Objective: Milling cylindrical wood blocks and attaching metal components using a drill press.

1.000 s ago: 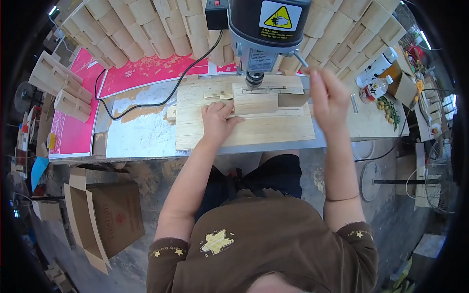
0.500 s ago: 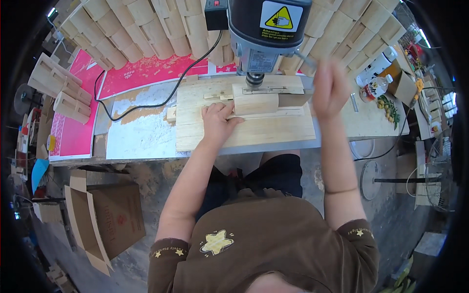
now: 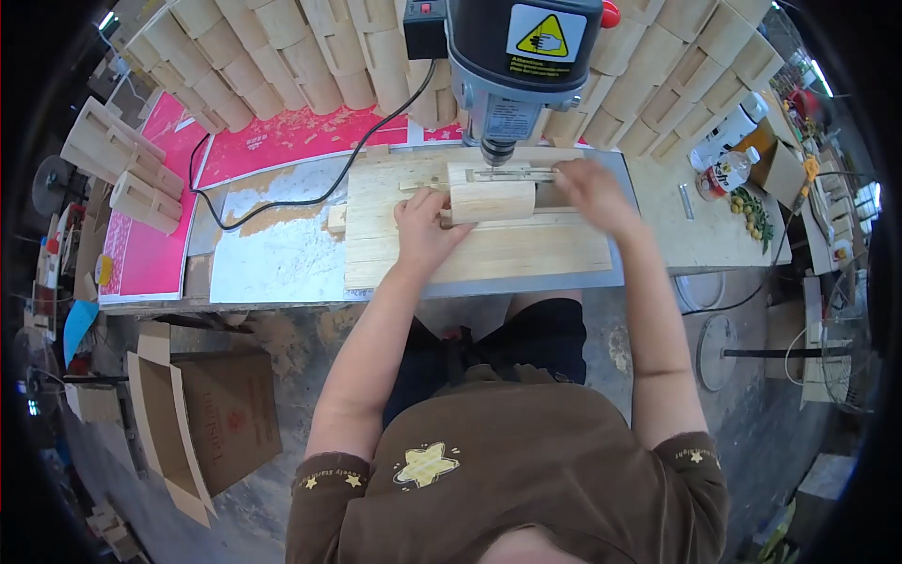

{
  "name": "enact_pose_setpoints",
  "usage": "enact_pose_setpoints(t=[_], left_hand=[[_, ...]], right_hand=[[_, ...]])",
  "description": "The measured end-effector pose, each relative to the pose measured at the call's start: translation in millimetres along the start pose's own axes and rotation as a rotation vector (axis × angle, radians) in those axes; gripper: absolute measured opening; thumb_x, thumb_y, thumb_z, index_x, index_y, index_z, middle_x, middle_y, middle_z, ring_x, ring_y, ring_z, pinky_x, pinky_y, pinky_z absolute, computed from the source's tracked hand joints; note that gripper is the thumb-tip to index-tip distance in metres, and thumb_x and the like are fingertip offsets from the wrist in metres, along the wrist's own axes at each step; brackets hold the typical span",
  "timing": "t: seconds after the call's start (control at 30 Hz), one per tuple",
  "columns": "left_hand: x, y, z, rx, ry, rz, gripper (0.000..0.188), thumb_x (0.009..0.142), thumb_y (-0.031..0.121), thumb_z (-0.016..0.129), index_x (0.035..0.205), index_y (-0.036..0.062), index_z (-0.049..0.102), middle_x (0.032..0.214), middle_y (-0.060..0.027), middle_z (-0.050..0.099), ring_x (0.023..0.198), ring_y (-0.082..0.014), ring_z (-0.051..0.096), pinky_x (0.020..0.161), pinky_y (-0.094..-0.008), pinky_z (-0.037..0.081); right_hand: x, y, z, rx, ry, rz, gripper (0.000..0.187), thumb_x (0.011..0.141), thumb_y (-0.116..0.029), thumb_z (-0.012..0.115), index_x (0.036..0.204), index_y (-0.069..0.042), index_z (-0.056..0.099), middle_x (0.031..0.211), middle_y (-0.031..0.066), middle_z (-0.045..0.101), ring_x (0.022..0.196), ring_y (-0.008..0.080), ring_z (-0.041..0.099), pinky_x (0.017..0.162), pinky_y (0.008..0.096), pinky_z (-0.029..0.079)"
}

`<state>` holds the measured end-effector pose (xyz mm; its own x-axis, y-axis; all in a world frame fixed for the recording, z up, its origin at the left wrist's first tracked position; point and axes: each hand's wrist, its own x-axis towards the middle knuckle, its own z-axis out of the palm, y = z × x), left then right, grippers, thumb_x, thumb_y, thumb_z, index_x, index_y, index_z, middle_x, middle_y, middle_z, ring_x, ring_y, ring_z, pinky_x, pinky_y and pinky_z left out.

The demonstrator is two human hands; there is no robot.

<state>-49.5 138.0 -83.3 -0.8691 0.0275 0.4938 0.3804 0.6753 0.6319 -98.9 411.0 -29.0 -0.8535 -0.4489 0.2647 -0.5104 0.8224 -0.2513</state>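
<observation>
Right now, the left hand (image 3: 427,227) is half open at the near side of the work, thumb spread away from bent fingers, up against the left end of a slotted, round-sided wooden block (image 3: 493,200); whether it truly grips, I can't tell. Across from it, the right hand (image 3: 594,193) is blurred, fingers bent at the block's right end, and what it has hold of, if anything, can't be made out.

And the block itself? Lying on its side on a flat wooden board (image 3: 470,258), directly under the chuck (image 3: 498,148) of a drill press (image 3: 521,47), slot facing up; contact between bit and wood is too small to judge. A red knob (image 3: 611,14) sits by the machine's head, and a black power cord (image 3: 319,199) loops left over a white, dust-strewn sheet (image 3: 272,263).

Behind, slotted wooden cylinders (image 3: 282,47) stand stacked in rows, with a smaller group (image 3: 146,202) over on the left, on pink sheeting. Off right on the tabletop (image 3: 686,244): a red-labelled bottle (image 3: 728,174) beside leafy yellowish fruit (image 3: 749,214). Down on the floor at left, an open cardboard box (image 3: 225,414).
</observation>
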Motion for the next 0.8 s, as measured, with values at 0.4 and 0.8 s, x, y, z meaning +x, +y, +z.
enact_pose_setpoints(t=[0.4,0.8], left_hand=[[-40.2,-3.6,-165.5,-0.641,-0.037,-0.585,0.021,0.073,0.014,0.075,0.079,-0.0002,0.061,0.066,-0.0028,0.059,0.053,-0.0054,0.05,0.051,-0.018,0.039],[-55.0,35.3,-112.6,-0.688,-0.14,-1.035,0.037,0.074,0.033,0.074,0.065,0.0024,0.057,0.053,-0.0013,0.051,0.041,-0.0063,0.043,0.038,-0.0201,0.034]], right_hand=[[-56.7,-59.5,-15.7,0.026,0.167,-0.105,0.032,0.066,-0.019,0.072,0.092,-0.007,0.059,0.084,0.0073,0.056,0.083,0.0287,0.053,0.074,0.0399,0.04],[-55.7,-69.2,-16.4,0.136,0.05,-0.137,0.033,0.066,-0.015,0.071,0.094,-0.006,0.057,0.085,0.0097,0.054,0.084,0.0308,0.051,0.073,0.0401,0.041]])
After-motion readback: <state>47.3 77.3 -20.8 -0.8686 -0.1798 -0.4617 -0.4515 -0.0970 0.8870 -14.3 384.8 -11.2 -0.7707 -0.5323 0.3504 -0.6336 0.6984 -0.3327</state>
